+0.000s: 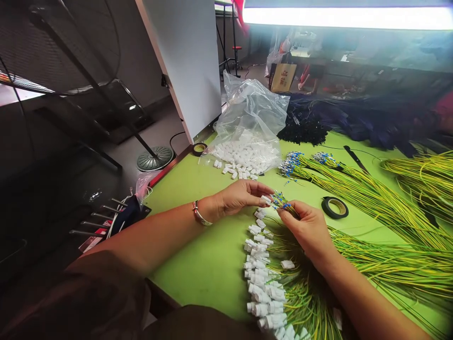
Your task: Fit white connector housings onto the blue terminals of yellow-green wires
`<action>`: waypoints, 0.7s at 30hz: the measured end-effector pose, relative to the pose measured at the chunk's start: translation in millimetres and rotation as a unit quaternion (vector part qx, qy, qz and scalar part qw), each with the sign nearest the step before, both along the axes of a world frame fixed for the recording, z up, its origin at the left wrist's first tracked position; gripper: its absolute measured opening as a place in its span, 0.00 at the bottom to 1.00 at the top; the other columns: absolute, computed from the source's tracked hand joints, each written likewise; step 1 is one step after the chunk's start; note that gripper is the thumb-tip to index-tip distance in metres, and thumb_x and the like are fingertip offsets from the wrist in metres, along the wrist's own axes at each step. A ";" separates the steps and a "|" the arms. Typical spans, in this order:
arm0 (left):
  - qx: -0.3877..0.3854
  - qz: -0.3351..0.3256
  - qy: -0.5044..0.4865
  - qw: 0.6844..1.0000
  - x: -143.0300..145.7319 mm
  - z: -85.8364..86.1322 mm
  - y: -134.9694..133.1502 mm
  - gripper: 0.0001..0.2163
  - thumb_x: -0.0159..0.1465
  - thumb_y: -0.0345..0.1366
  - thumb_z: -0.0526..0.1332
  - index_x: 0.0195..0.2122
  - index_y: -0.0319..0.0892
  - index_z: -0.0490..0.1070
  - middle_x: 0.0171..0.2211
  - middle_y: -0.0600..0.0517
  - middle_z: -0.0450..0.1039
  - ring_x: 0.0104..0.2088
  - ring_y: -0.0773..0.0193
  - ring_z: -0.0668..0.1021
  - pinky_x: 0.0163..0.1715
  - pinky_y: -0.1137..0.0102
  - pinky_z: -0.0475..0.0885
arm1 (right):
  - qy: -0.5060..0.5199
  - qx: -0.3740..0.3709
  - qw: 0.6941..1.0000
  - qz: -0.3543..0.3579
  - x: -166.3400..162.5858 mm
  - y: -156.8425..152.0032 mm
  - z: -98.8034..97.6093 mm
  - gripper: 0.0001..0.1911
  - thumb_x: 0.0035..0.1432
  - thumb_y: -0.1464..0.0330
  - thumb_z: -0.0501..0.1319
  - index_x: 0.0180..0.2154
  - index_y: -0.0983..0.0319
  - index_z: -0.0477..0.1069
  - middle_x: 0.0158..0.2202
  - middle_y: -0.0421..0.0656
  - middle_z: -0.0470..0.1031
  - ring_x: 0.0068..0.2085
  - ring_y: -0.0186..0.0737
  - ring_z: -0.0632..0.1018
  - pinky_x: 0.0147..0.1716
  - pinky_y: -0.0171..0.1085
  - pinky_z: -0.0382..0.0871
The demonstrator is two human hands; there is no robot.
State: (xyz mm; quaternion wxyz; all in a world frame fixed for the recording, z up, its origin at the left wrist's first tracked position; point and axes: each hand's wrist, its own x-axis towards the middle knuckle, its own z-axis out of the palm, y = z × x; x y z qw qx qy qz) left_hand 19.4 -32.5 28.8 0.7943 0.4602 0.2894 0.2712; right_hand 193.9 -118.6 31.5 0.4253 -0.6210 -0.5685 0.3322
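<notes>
Between the thumb and fingers of my left hand [244, 196] is a small white plastic connector housing [265, 200]. My right hand [306, 226] is closed on a bunch of green-yellow wires [282, 199] with blue-collared metal terminals at their ends. The housing meets the wire ends between my two hands; whether a terminal sits inside it I cannot tell. Below my hands runs a long row of wires with white housings on their ends [260, 274]. One housing [288, 264] lies apart on the wires.
A clear plastic bag [253, 106] spills loose white housings [244, 158] at the back. Bundles of terminal-ended wires [339, 184] stretch to the right. Black tape rolls [334, 208] and a black strip [355, 158] lie on the green table [205, 269]. A lamp [347, 18] hangs above.
</notes>
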 end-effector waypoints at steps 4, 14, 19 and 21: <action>-0.011 0.023 0.007 1.000 -0.4 1.0 -1.1 0.17 0.46 0.32 0.73 0.37 0.34 0.76 0.30 0.48 0.77 0.29 0.69 0.79 0.35 0.73 0.73 | -0.008 0.006 1.000 -0.023 1.2 -1.0 0.6 0.11 0.50 0.65 0.60 0.20 0.63 0.68 0.17 0.36 0.58 0.22 0.30 0.58 0.20 0.31 0.51; 0.003 -0.021 0.069 0.997 -0.4 2.0 -3.7 0.16 0.51 0.44 0.70 0.30 0.33 0.75 0.25 0.47 0.77 0.21 0.72 0.75 0.24 0.77 0.72 | -0.046 0.040 0.998 0.005 0.3 -1.2 -1.5 0.11 0.49 0.66 0.60 0.19 0.63 0.67 0.16 0.35 0.55 0.20 0.28 0.56 0.19 0.31 0.50; 0.004 -0.019 0.067 0.998 4.0 -3.7 -9.8 0.16 0.49 0.43 0.71 0.27 0.33 0.73 0.24 0.48 0.76 0.21 0.71 0.76 0.23 0.78 0.72 | -0.049 0.043 0.997 0.033 -0.4 -0.5 -4.9 0.09 0.51 0.66 0.59 0.22 0.64 0.70 0.16 0.35 0.57 0.20 0.29 0.57 0.19 0.31 0.51; -0.035 0.005 0.063 0.997 7.1 -6.0 -13.0 0.16 0.49 0.42 0.71 0.27 0.33 0.72 0.23 0.49 0.76 0.20 0.71 0.77 0.22 0.78 0.73 | -0.043 0.035 0.998 0.032 -1.5 0.0 -5.4 0.09 0.51 0.66 0.59 0.23 0.64 0.71 0.17 0.35 0.59 0.20 0.29 0.58 0.19 0.31 0.52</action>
